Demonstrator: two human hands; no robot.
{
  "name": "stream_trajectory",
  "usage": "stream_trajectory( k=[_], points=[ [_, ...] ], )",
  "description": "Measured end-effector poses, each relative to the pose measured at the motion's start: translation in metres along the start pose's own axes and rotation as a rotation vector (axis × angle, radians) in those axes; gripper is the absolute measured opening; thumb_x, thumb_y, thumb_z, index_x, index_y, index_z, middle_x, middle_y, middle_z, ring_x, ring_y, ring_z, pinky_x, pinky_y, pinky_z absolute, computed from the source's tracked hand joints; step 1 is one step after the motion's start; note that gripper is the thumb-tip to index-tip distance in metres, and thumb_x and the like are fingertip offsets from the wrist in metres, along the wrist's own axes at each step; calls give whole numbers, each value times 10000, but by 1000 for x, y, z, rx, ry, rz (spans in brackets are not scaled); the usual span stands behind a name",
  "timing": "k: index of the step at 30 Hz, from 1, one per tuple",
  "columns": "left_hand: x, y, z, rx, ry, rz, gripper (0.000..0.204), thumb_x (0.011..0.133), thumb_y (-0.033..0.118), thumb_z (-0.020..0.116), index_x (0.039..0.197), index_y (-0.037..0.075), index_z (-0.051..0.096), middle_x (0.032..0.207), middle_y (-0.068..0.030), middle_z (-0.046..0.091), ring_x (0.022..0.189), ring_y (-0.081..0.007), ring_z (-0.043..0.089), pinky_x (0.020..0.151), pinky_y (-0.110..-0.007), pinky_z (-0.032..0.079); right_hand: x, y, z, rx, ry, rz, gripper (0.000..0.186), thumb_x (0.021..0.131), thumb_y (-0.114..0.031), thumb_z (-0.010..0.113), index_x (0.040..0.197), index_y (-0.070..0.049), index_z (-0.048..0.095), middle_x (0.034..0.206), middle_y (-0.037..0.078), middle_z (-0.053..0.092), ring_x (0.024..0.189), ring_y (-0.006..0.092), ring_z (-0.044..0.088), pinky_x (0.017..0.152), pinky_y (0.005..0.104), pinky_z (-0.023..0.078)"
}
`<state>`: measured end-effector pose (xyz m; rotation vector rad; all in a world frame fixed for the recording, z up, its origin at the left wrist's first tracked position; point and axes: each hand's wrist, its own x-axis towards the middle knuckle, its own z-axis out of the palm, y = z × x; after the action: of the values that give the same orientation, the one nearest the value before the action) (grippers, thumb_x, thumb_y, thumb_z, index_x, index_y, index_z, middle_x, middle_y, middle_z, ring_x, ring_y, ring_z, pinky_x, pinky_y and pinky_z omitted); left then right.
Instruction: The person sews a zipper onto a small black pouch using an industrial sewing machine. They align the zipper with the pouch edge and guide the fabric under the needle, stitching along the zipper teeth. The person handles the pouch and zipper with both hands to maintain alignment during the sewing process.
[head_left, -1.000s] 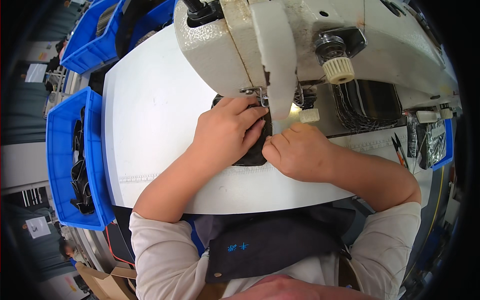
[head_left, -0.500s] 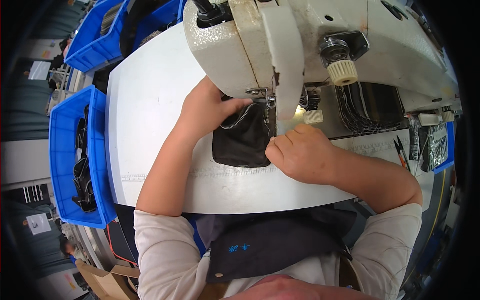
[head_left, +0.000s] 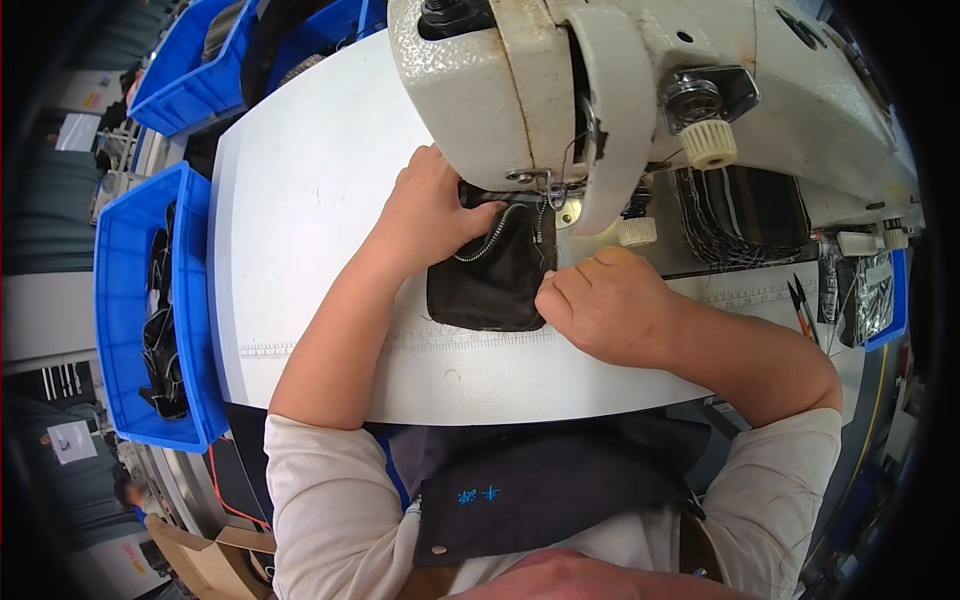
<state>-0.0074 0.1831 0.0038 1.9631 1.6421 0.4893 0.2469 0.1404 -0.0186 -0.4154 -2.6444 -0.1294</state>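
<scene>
A small black fabric pouch (head_left: 489, 290) with a curved metal zipper (head_left: 491, 238) lies on the white sewing table, its far right part under the needle area of a cream sewing machine (head_left: 470, 95). My left hand (head_left: 430, 215) grips the pouch's far left side, its thumb lying by the zipper and its other fingers partly hidden behind the machine head. At the right edge of the pouch, my right hand (head_left: 605, 305) is closed, thumb and curled fingers pinching the fabric.
A stack of dark fabric pieces (head_left: 742, 215) lies right of the needle. Tweezers or snips (head_left: 803, 310) rest farther right. A blue bin (head_left: 185, 330) with black pieces stands at the left, more blue bins (head_left: 190, 75) behind it. A ruler strip (head_left: 400, 340) crosses the table.
My left hand has shifted slightly right, and the zipper curve by its thumb looks steeper. The right hand keeps its hold almost unmoved. The machine head appears a little farther right in the picture.
</scene>
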Motion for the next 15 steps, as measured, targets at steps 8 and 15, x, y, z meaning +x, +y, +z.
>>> stream_trajectory(
  k=[8, 15],
  points=[
    [-3, -1, 2, -21, -15, 32, 512, 805, 204, 828, 1282, 101, 673, 1210, -125, 649, 1135, -357, 588, 1008, -462, 494, -1, 3, -7, 0, -38, -27, 173, 714, -136, 707, 800, -84, 565, 664, 16, 511, 564, 170, 560, 536, 324, 430],
    [-1, -13, 8, -10, 18, 75, 510, 809, 223, 824, 1277, 105, 657, 1153, -101, 652, 1097, -331, 592, 986, -439, 485, 2, 3, -10, -46, -58, -29, 180, 707, -134, 697, 842, -64, 600, 680, 21, 537, 579, 168, 571, 535, 320, 446]
  ],
)
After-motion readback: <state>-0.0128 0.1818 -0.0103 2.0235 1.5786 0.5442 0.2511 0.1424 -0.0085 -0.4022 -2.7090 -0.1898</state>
